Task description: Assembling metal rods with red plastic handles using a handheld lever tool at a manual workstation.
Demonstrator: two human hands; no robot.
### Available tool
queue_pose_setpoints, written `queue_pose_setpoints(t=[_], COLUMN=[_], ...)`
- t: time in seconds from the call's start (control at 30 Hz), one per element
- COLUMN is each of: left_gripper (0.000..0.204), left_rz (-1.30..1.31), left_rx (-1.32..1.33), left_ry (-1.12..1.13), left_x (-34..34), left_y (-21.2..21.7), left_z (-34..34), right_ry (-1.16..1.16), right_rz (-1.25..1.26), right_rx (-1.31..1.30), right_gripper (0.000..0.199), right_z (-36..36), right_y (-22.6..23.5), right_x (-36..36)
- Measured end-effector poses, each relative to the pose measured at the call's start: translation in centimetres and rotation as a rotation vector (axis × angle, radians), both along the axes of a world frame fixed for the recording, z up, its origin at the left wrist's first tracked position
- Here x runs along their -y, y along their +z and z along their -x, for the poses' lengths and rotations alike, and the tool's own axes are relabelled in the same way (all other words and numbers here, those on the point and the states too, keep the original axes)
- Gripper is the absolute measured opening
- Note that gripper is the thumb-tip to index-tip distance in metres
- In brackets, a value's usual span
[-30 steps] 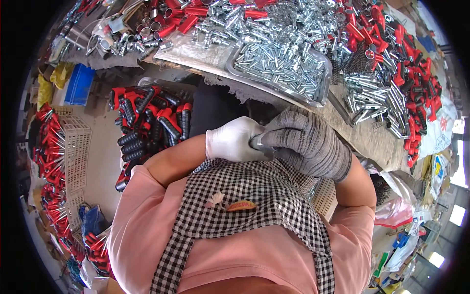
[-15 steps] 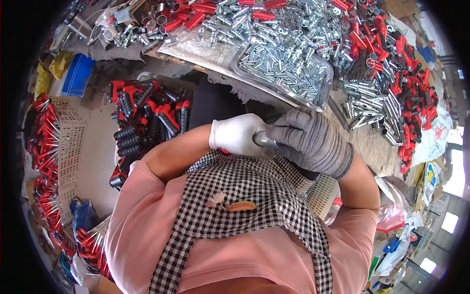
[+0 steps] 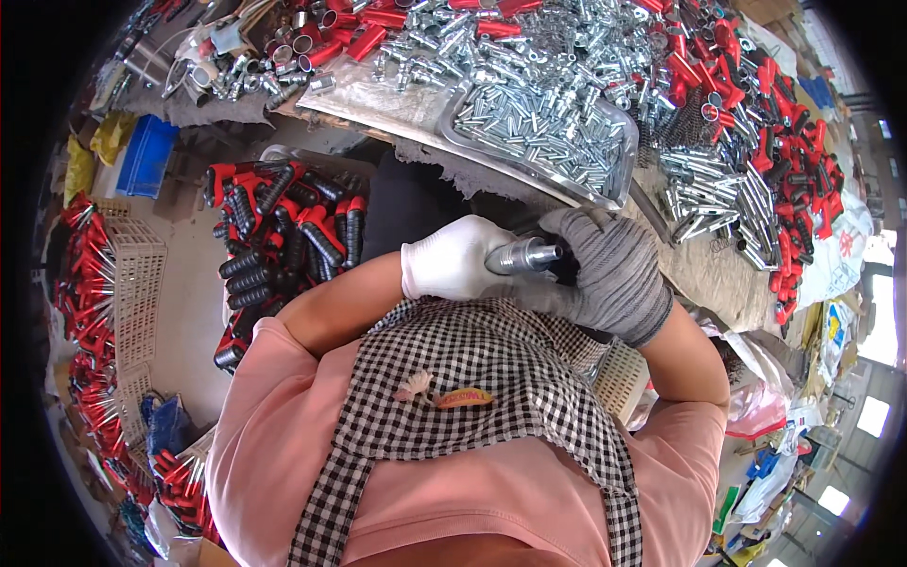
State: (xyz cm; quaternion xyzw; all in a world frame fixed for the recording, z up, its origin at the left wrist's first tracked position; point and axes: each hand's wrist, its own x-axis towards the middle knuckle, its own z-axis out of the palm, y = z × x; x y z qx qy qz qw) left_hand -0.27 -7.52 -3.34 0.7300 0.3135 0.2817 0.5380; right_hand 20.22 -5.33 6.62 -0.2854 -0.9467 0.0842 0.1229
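My left hand (image 3: 452,259), in a white glove, is closed around a silver metal fitting (image 3: 525,255). The fitting has a ridged collar and a narrower round tip that points right; its other end is hidden in the glove. My right hand (image 3: 622,276), in a grey striped glove, is beside the tip. Its fingers curve above and its thumb reaches below, with a dark gap between them. The thumb is blurred, and whether it touches the fitting I cannot tell. Both hands are in front of the checked apron (image 3: 463,364), just short of the workbench.
A metal tray (image 3: 619,194) of small silver pins stands at the bench edge, amid heaped metal fittings (image 3: 548,47) and red parts. Silver rods (image 3: 704,194) lie to its right. Black-and-red handles (image 3: 293,222) are piled at my left, past them a plastic crate (image 3: 139,293).
My right hand has drawn back a little from the fitting and its fingers have parted, uncovering the tip. The fitting now shows more of its length in my left hand.
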Motion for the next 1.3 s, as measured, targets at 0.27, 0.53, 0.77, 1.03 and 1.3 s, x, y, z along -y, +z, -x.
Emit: queue_pose_setpoints(t=[0.27, 0.53, 0.77, 1.03, 1.3], left_gripper=[0.023, 0.025, 0.021, 0.037, 0.063], left_rz=[0.036, 0.082, -0.189, -0.142, -0.442], left_rx=[-0.086, -0.005, 0.092, 0.179, -0.013], left_ry=[-0.047, -0.069, 0.005, -0.111, 0.007], left_x=[-0.1, -0.1, 0.0, -1.0, 0.0], left_y=[-0.7, -0.9, -1.1, 0.0, -1.1], left_z=[0.1, 0.0, -0.1, 0.7, 1.3], right_ry=[0.108, 0.259, -0.101, 0.139, 0.210], right_rz=[0.280, 0.216, 0.205, 0.634, 0.673], right_rx=[-0.042, -0.175, 0.094, -0.372, -0.611], right_gripper=[0.044, 0.035, 0.059, 0.087, 0.053], right_z=[0.1, 0.2, 1.0, 1.3, 2.2], right_y=[-1.0, -1.4, -1.2, -4.3, -8.5], right_x=[-0.6, -1.1, 0.0, -1.7, -1.1])
